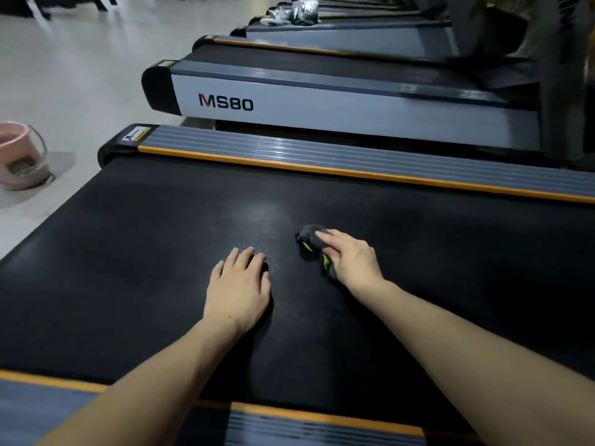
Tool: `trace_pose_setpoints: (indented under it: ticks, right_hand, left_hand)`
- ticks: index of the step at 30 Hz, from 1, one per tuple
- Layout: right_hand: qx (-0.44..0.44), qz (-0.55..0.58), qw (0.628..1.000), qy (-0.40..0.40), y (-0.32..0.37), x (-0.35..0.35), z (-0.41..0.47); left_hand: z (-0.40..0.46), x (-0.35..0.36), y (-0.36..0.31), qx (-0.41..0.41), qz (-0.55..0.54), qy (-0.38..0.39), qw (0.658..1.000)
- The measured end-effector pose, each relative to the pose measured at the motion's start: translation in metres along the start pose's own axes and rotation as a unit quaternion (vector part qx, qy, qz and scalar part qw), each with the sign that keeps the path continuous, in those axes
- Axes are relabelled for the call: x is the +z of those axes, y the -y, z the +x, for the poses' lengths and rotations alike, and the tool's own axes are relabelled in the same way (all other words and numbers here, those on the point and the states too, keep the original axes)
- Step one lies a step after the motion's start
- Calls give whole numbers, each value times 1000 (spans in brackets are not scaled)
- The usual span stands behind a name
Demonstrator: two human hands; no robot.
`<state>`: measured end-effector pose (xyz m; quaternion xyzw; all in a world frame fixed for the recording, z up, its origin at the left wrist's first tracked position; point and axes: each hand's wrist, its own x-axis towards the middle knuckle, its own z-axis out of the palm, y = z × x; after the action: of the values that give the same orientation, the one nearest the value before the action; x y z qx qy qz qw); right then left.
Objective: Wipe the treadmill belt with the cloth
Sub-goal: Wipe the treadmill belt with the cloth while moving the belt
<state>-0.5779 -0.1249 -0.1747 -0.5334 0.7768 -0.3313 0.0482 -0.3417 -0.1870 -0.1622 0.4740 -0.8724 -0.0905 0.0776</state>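
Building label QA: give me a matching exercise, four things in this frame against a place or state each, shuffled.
Things:
1. dark grey cloth with yellow-green trim
2. left hand
3. pink plastic bucket
4. orange edge strip

Places or states:
A. flat on the black treadmill belt, palm down
B. on the floor, left of the belt
C. bunched under the right hand
D. along the belt's far side

Pairs: 1-C, 2-A, 3-B, 4-D

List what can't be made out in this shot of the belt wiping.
Head view only:
- Cloth: mostly covered by the right hand, so its full size and shape stay hidden.
- Belt: its right end is cut off by the frame edge; the arms cover parts of it.
- Pink bucket: cut by the left edge, contents unclear.
- Silvery bundle on a far treadmill: too blurred to identify.
- Left hand: the palm lies face down, unseen.
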Motion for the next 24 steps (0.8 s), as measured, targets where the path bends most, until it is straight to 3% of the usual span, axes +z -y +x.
trace_pose_setpoints:
  ticks: [9,13,16,24]
  right_hand:
    - [10,-19,998,57,-2,-9,3]
    - [6,-18,998,59,-2,-10,-5]
    - [-18,-27,998,50,-3,-7,16]
    - [16,-55,998,38,-29,4,126]
  left_hand:
    - [-20,-20,-28,-71,-12,35,997]
    - [-31,-23,-36,-40,3,37,999]
    - [-1,-20,-24,-25,2,24,999]
    - [104,-7,14,2,39,-8,999]
